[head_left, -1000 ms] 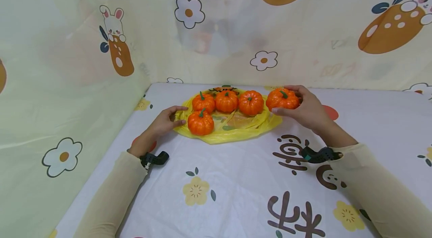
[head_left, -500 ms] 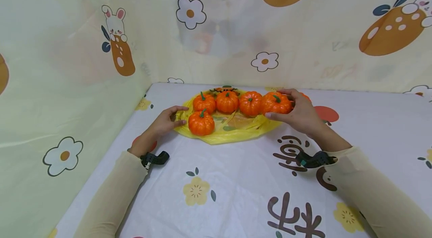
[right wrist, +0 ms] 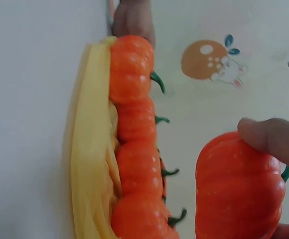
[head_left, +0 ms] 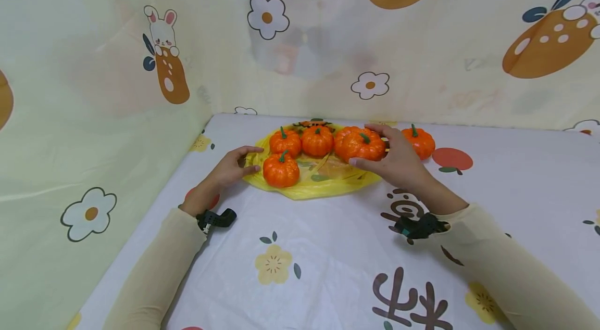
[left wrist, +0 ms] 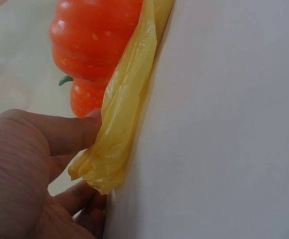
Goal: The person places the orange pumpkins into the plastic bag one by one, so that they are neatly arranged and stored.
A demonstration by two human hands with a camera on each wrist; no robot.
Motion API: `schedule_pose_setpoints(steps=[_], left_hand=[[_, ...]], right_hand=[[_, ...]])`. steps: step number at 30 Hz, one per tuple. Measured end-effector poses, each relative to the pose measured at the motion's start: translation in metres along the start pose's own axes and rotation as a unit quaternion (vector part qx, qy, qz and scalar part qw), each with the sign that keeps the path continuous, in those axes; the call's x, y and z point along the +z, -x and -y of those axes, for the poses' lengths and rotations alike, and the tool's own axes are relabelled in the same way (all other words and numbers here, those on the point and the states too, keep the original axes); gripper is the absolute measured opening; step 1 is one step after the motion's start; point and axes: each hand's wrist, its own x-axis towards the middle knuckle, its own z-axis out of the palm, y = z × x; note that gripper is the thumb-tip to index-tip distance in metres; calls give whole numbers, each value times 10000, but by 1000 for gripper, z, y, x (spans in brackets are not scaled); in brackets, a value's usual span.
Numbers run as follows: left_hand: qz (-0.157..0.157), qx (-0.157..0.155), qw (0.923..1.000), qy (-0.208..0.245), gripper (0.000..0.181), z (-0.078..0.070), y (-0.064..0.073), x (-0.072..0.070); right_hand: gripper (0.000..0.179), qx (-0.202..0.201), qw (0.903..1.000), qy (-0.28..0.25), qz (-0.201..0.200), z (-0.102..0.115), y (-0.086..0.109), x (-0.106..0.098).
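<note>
An orange toy pumpkin point(head_left: 363, 146) with a short green stem is gripped by my right hand point(head_left: 398, 163), thumb at the near side and fingers behind. It overlaps another pumpkin in the head view; the right wrist view shows it held apart from the row. Several more pumpkins point(head_left: 281, 169) sit on a flattened yellow plastic bag point(head_left: 323, 192). My left hand point(head_left: 229, 167) holds the bag's left end. In the left wrist view the thumb lies against the crumpled yellow edge point(left wrist: 127, 104), the other fingers below, beside a pumpkin point(left wrist: 94, 37).
One more pumpkin point(head_left: 420, 143) stands on the white patterned tablecloth point(head_left: 328, 246), right of the bag and beyond my right hand. A printed curtain point(head_left: 309, 59) rises behind the table and along its left side.
My right hand has carried its pumpkin leftward from the bag's right end to over the bag. The pumpkin on the cloth at right has come into view. My left hand stays in place.
</note>
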Motion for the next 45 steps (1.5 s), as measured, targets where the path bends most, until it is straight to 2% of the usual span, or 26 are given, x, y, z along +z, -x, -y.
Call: schedule_pose_setpoints(steps=[6, 15, 21, 24, 34, 45], left_hand=[[19, 59, 10000, -48, 47, 1, -1, 0], [9, 39, 10000, -6, 48, 1, 0, 0], [2, 27, 10000, 24, 47, 2, -2, 1], [-3, 20, 10000, 63, 47, 2, -1, 1], [39, 185, 9998, -1, 47, 0, 2, 0], [40, 268, 9996, 21, 47, 0, 3, -1]], right_hand=[[89, -91, 9994, 319, 97, 9, -6, 20], [88, -866, 9911, 946, 344, 10, -17, 49], [82, -1168, 9871, 1009, 415, 10, -23, 63], [80, -1209, 9867, 989, 456, 10, -25, 67], [78, -937, 9873, 1145, 586, 11, -30, 74], [77, -879, 9869, 1234, 552, 11, -35, 80]])
